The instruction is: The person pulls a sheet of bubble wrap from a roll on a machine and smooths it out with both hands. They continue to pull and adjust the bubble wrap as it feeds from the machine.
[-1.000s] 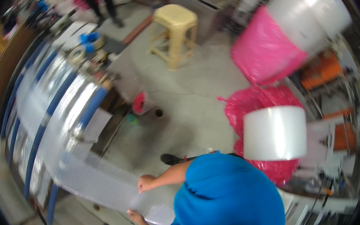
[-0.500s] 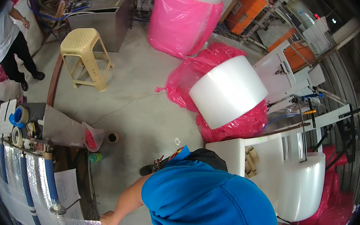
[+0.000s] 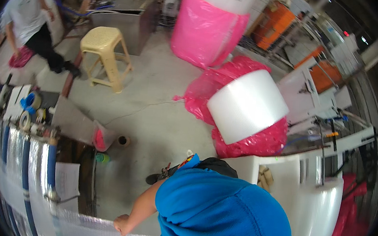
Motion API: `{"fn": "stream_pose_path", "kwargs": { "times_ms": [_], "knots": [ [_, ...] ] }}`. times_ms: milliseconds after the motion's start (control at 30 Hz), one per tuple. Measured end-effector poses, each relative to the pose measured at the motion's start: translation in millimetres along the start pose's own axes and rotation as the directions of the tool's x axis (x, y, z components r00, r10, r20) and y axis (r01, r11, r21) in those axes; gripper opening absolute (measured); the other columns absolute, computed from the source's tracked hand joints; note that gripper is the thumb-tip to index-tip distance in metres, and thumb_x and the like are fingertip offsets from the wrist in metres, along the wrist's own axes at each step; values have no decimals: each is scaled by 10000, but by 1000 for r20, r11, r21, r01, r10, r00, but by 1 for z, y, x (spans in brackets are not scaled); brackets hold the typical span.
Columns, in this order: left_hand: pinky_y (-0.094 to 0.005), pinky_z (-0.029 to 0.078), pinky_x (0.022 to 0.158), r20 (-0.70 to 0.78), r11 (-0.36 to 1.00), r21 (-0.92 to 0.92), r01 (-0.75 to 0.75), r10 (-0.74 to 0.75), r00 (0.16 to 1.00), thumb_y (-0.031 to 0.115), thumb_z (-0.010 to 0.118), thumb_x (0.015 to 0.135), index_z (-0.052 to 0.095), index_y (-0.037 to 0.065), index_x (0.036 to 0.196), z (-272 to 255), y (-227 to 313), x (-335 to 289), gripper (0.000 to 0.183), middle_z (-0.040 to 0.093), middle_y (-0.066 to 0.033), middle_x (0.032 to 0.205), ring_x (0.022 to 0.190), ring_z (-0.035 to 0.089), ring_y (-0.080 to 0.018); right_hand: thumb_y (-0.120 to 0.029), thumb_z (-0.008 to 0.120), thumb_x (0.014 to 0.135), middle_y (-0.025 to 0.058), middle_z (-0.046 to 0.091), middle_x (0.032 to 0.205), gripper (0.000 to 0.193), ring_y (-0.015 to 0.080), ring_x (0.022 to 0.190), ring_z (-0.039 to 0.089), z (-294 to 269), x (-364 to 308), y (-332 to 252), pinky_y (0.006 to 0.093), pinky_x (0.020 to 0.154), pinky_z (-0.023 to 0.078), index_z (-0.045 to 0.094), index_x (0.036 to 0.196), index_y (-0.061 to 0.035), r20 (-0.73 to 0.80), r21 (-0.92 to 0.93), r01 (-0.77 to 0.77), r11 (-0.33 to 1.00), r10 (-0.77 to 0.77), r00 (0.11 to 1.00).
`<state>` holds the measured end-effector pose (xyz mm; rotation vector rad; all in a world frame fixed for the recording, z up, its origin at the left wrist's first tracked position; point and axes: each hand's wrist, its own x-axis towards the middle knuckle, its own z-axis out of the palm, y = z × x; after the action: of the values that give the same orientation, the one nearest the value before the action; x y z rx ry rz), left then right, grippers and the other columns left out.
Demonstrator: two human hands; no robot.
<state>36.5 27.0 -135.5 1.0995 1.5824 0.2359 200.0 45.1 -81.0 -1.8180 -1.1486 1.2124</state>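
In the head view, the right hand (image 3: 122, 224) is at the upper edge of a clear bubble film (image 3: 83, 227), fingers closed tight on that edge. The left hand is out of sight, so I cannot tell how its fingers stand. The film lies near the floor's lower edge, stretching from the blue rollers (image 3: 51, 166) at left to the person's blue shirt (image 3: 221, 207). Above the rollers, tape rolls (image 3: 25, 120) sit by the lower edge of a small desk (image 3: 50, 100). A beige stool (image 3: 101, 41) stands toward the floor's upper left, near a co-worker (image 3: 26, 13). Toward the floor's right edge, a thick white roll (image 3: 248, 106) lies on crumpled pink sheeting (image 3: 201, 89).
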Motion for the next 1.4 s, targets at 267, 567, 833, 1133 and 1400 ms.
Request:
{"fn": "stream_pose_path", "kwargs": {
  "times_ms": [267,567,833,1133,1400],
  "knots": [
    [-331,354,851,-152,919,-353,-175,128,980,294,533,762,312,-50,1180,-52,-108,-81,585,397,-150,1149,995,432,-247,-397,651,605,73,549,566,364,161,534,517,16,-92,26,314,505,401,577,629,-42,3,84,32,996,-32,999],
    [-305,401,740,-417,907,-119,-405,325,849,301,588,729,485,-42,989,-60,-85,-147,442,560,-138,901,834,521,-202,-221,647,677,-3,546,595,179,70,524,458,31,-178,49,232,489,383,614,722,-51,118,149,9,989,-27,993],
    [-384,398,681,-703,967,133,-219,248,667,481,502,729,522,45,852,-68,-79,-207,454,564,-188,835,802,530,-326,-249,642,698,-8,566,699,222,63,567,469,17,-207,17,205,498,382,617,811,-60,199,320,-59,945,-6,980],
    [-410,397,639,-666,958,216,-190,287,688,413,381,812,551,49,792,-67,-56,-233,402,562,-167,799,758,524,-333,-223,664,672,-37,523,615,208,43,504,408,-16,-223,3,190,434,320,627,791,-56,160,351,-53,935,-4,987],
    [-420,388,634,-643,943,182,-277,327,692,374,368,821,540,2,751,-47,-71,-214,417,546,-206,756,741,510,-360,-188,678,657,-30,520,579,175,42,498,415,-9,-216,25,193,426,329,624,724,-35,44,248,19,969,-31,999]
  ]
}}
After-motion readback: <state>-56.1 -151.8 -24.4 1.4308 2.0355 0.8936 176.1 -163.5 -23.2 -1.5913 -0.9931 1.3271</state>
